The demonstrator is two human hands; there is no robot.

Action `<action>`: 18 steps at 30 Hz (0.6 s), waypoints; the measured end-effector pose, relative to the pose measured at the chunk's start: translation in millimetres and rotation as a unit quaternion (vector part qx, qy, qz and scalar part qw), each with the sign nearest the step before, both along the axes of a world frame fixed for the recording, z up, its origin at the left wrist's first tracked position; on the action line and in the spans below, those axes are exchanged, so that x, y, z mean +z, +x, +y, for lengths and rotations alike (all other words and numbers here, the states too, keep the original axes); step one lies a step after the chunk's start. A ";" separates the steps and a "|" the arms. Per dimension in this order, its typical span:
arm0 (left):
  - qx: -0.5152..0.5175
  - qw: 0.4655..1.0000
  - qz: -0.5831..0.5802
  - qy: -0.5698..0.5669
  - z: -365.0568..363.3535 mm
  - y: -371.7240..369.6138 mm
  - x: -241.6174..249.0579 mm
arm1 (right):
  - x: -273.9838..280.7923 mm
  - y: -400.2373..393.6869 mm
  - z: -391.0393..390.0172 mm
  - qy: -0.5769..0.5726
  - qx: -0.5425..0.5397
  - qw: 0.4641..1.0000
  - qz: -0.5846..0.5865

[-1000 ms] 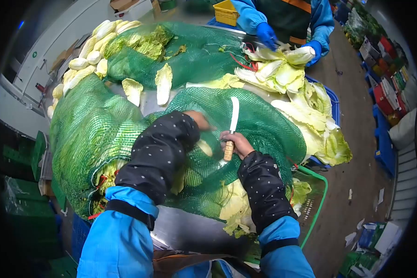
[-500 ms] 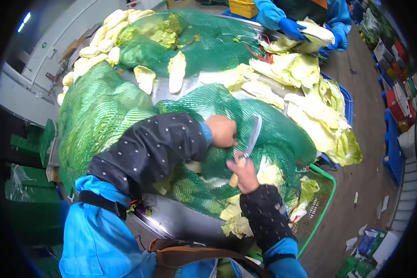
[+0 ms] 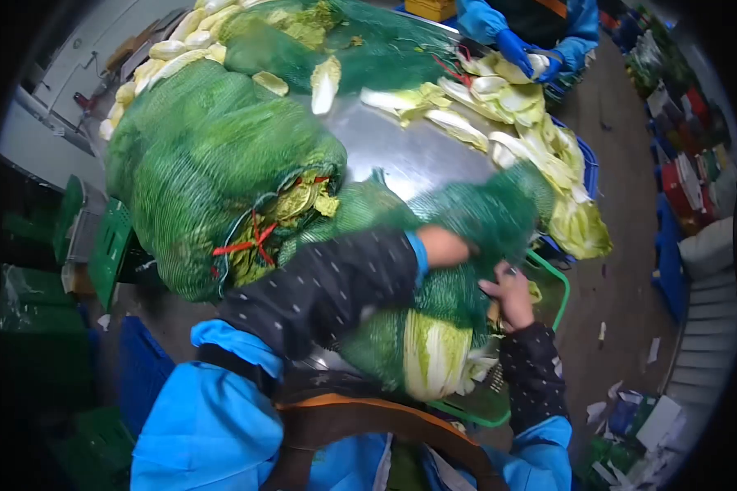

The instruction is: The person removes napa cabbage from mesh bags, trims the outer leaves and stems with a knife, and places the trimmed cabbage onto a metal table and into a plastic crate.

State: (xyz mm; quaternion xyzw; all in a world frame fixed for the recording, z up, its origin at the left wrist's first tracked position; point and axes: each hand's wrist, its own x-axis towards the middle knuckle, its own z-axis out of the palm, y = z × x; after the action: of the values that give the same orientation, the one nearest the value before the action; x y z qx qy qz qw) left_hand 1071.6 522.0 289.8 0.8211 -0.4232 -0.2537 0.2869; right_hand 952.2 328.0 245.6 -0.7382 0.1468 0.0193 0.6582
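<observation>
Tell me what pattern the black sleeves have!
Small white marks, scattered over the black. They show best on the left sleeve, in the head view.

On the table [image 3: 393, 155], net sack [image 3: 213, 164] at left, cabbage leaves [image 3: 540, 159] right; basket [image 3: 567, 288] before leaves.

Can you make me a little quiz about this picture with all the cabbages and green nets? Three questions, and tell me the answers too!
1. True or false: the other person across the metal table wears blue gloves.
2. What pokes out of the green net near the right hand?
a) a pumpkin
b) a cabbage
c) a carrot
3. Fill in the missing colour: at the open end of the big, full net bag you can see ____ strips.

Key:
1. True
2. b
3. red
</observation>
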 end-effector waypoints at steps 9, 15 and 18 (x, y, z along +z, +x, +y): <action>-0.046 0.940 -0.304 0.147 76.0 13.7 41.5 | 42.5 51.6 30.3 -0.038 -0.067 0.987 -0.142; 0.208 0.959 0.187 -0.045 157.9 37.4 34.9 | 17.9 -126.8 -21.5 -0.053 -0.202 0.977 -0.052; 0.140 0.977 0.040 -0.158 134.8 -33.2 86.9 | -24.5 -171.7 16.8 -0.043 -0.226 0.973 0.011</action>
State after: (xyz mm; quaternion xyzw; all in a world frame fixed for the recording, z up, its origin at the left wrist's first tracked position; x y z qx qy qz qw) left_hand 1038.4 656.8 376.7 0.8058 -0.3269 -0.1735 0.4623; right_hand 780.5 344.8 221.1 -0.7134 0.3172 -0.1283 0.6115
